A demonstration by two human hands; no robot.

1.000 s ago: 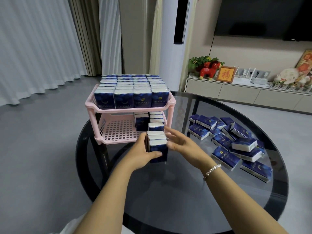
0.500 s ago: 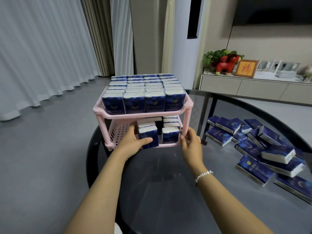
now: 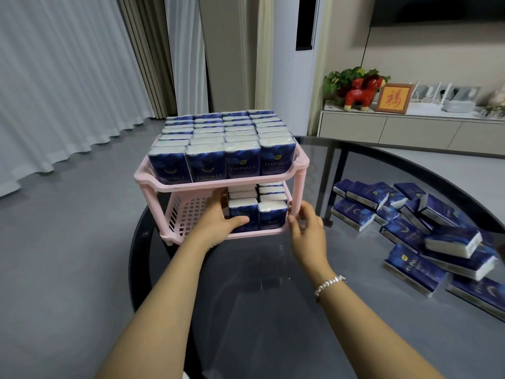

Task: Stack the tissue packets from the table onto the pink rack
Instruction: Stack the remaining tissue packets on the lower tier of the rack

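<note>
Packet [image 3: 242, 218] within left-hand fingers [image 3: 237, 221]

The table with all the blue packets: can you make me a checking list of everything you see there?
Surface: round dark glass table.
Job's things: pink rack, top shelf full; lower shelf partly filled; loose tissue packets heaped at right.
Clutter: nothing seen.
Grippers: left hand on front lower packet; right hand at the rack's front right post.
Cables: nothing seen.
Surroundings: curtains, cabinet with red figurine.
</note>
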